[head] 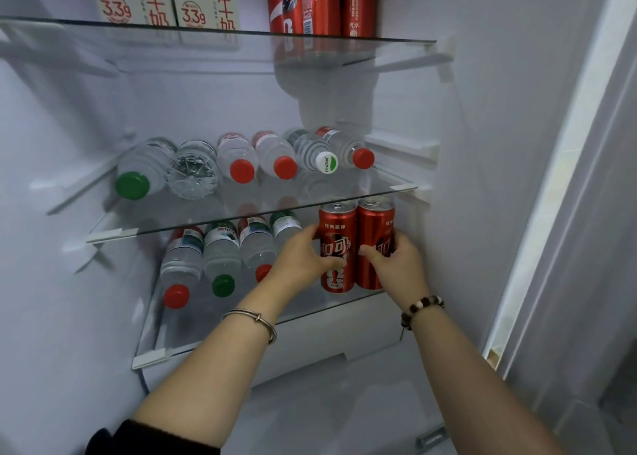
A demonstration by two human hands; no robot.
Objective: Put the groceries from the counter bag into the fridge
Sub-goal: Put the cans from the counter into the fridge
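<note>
Two red cola cans stand upright side by side at the right end of the lower glass shelf (241,330) inside the open fridge. My left hand (303,258) grips the left can (339,234), fingers behind it and thumb across its front. My right hand (400,261) grips the right can (374,227) from its right side, thumb on the label. Both cans touch the shelf. The counter bag is out of view.
Several water bottles (220,251) lie on the same shelf left of the cans. More bottles (241,158) lie on the middle shelf (206,213). Milk cartons (203,3) and tall cola cans (320,3) stand on the top shelf. The fridge wall (482,178) is close on the right.
</note>
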